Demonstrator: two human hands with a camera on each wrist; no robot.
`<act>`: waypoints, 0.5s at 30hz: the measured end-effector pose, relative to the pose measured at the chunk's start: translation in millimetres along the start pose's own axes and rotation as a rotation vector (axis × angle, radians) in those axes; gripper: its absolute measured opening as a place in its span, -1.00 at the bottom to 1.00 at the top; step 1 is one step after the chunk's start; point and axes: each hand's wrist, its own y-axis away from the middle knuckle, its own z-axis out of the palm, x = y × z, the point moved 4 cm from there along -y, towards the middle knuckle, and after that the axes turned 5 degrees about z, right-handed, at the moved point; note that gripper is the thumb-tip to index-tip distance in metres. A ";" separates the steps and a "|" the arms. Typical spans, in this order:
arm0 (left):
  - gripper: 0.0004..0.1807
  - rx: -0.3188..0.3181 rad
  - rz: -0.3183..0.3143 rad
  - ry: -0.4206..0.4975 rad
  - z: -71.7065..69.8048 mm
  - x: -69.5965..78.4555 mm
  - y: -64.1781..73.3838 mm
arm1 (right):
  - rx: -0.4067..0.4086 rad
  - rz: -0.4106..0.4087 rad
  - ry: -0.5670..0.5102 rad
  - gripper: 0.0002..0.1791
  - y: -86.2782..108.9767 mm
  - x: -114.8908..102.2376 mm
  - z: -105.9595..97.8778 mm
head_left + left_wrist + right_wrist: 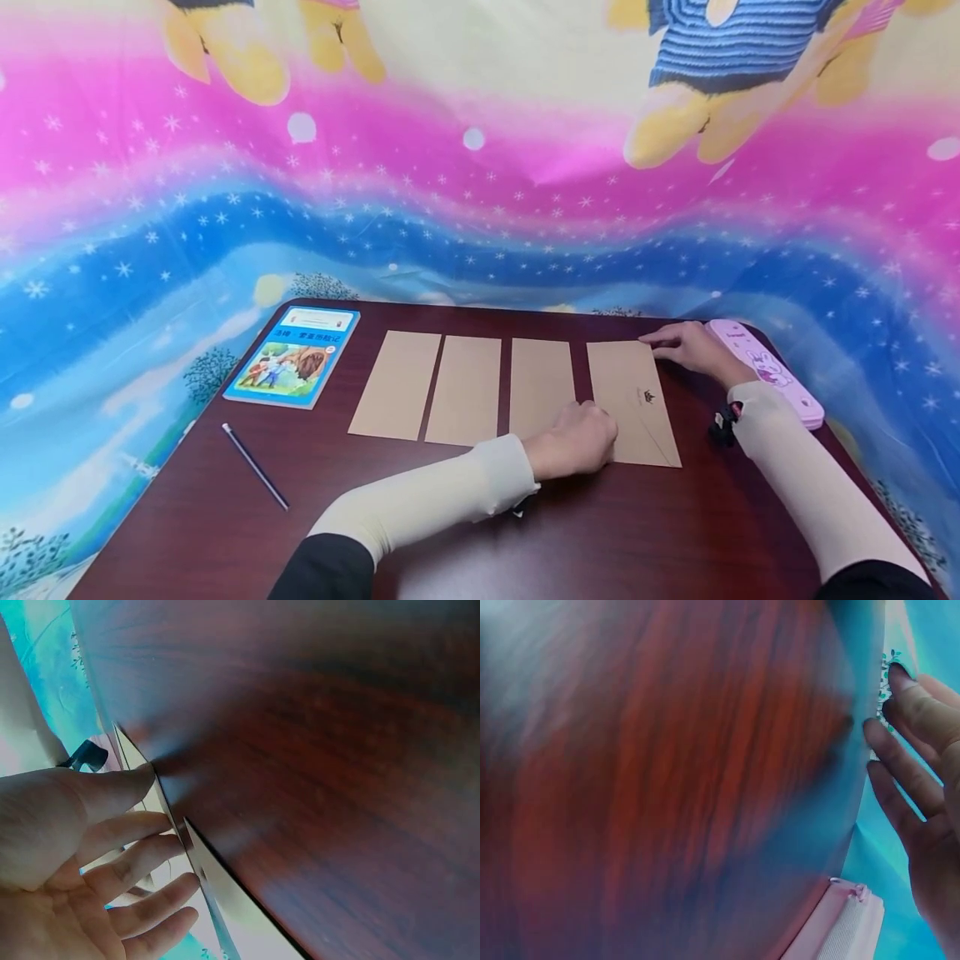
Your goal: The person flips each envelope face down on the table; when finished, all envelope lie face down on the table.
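Several brown paper envelopes lie in a row on the table. The rightmost envelope [633, 421] shows a small dark crown print and a diagonal flap line. My left hand [573, 442] is at its lower left edge, its fingertips and thumb lined up along that edge in the left wrist view. Beside that edge lies the neighbouring envelope [542, 375], partly covered by the left hand. At the far right corner of the rightmost envelope, my right hand [693, 348] touches with extended fingers. In the right wrist view its fingers are slightly bent and spread.
A pink pencil case [765, 371] with a rabbit picture lies right of the right hand. On the left are a blue storybook [292, 358] and a dark pencil [255, 467]. A colourful cloth [450, 200] hangs behind the dark red table [600, 542].
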 end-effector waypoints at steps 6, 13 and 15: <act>-0.78 0.013 -0.001 0.005 0.3 -1.4 -0.9 | 0.074 -0.104 0.017 -0.68 1.8 -5.9 -3.3; -0.74 0.030 -0.032 0.126 -0.4 -2.9 -1.8 | 0.007 -0.109 0.001 -0.72 -8.3 -16.1 -14.0; -0.71 0.036 -0.041 0.144 -0.7 -2.2 -1.0 | -0.027 -0.088 -0.014 -0.73 -13.9 -20.9 -19.8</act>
